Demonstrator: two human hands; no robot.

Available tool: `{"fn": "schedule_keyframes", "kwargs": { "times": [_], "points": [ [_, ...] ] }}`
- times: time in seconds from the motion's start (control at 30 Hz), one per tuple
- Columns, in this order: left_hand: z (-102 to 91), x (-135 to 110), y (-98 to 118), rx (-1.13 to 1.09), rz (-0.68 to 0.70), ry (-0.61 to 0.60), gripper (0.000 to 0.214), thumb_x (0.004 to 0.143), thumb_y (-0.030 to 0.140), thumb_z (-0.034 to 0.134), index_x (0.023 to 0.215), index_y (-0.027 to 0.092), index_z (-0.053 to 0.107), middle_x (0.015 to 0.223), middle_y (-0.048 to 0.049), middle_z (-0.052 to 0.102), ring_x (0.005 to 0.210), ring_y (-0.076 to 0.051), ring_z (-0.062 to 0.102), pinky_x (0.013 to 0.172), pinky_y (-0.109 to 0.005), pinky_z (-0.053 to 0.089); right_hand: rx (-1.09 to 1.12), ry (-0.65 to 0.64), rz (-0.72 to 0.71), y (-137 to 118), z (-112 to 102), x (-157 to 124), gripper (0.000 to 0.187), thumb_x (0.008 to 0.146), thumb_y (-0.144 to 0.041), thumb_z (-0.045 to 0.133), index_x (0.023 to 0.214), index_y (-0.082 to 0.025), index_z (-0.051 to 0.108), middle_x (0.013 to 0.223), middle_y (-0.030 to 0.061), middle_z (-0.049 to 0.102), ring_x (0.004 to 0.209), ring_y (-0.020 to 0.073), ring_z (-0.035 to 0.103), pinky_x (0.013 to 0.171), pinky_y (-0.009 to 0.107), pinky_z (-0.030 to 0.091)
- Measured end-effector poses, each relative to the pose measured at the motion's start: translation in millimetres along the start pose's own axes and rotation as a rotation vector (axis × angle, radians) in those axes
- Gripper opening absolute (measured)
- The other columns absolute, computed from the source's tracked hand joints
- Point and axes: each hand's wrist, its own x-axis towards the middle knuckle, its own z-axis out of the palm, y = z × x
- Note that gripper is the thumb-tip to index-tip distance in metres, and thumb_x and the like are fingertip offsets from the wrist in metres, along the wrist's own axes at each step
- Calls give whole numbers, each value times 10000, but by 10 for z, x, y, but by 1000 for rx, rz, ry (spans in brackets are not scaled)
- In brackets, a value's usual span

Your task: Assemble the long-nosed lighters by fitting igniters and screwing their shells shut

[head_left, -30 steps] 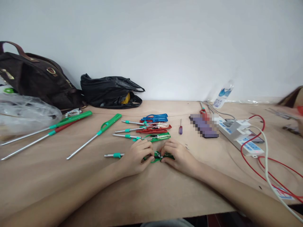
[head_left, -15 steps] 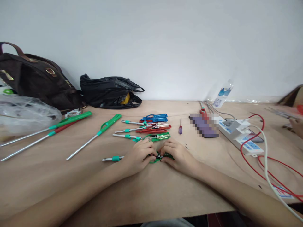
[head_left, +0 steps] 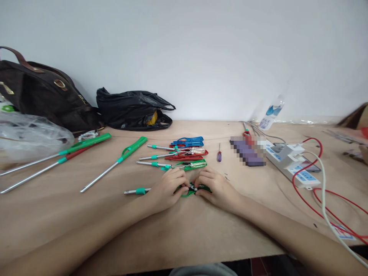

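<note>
Both hands are closed on a long-nosed green lighter (head_left: pixel 189 194) lying in front of me, its metal tube and teal collar (head_left: pixel 140 191) poking out to the left. My left hand (head_left: pixel 169 189) pinches a black piece with white marks (head_left: pixel 192 187) in the handle. From the other side, my right hand (head_left: pixel 214 188) grips the handle's right end; its fingers hide much of it. Just beyond lie an opened green lighter (head_left: pixel 197 165) with a clear tank and wires, red lighter parts (head_left: pixel 189 156), and blue handle shells (head_left: pixel 188 142).
Green lighters (head_left: pixel 132 148) lie at left, near a black plastic bag (head_left: pixel 129 111) and a brown bag (head_left: pixel 43 92). A small screwdriver (head_left: pixel 219 155), a purple phone (head_left: pixel 250 152), a power strip (head_left: pixel 299 174) with cables and a bottle (head_left: pixel 271 113) are rightward. Another person's hand (head_left: pixel 364 154) shows at the right edge.
My fingers have shifted only slightly around the black piece, which shows a little more. The other person's hand at the right edge has drawn partly out of view.
</note>
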Motion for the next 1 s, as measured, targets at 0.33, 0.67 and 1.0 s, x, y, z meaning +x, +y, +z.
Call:
{"fn": "schedule_keyframes", "kwargs": {
  "times": [0.33, 0.67, 1.0],
  "points": [
    [-191, 60, -4, -108, -11, 101, 99, 903, 189, 532, 839, 171, 606, 880, -40, 605, 855, -176, 562, 768, -287, 444, 46, 40, 28, -40, 30, 1, 94, 890, -129, 556, 816, -185, 577, 882, 75, 659, 904, 227, 569, 803, 378, 497],
    [-625, 54, -256, 120, -248, -202, 89, 826, 211, 577, 809, 181, 659, 749, -7, 651, 665, -165, 568, 585, -238, 373, 102, 49, 45, -53, 31, 2, 129, 856, -72, 554, 820, -193, 579, 912, 62, 670, 925, 218, 578, 829, 387, 509],
    [-566, 18, -263, 261, 46, -202, 337, 918, 84, 384, 987, 239, 675, 1029, -31, 616, 825, -161, 582, 699, -245, 424, 102, 55, 35, -44, 29, 5, 134, 849, -68, 553, 811, -194, 576, 912, 64, 673, 926, 213, 583, 826, 387, 517]
  ]
}}
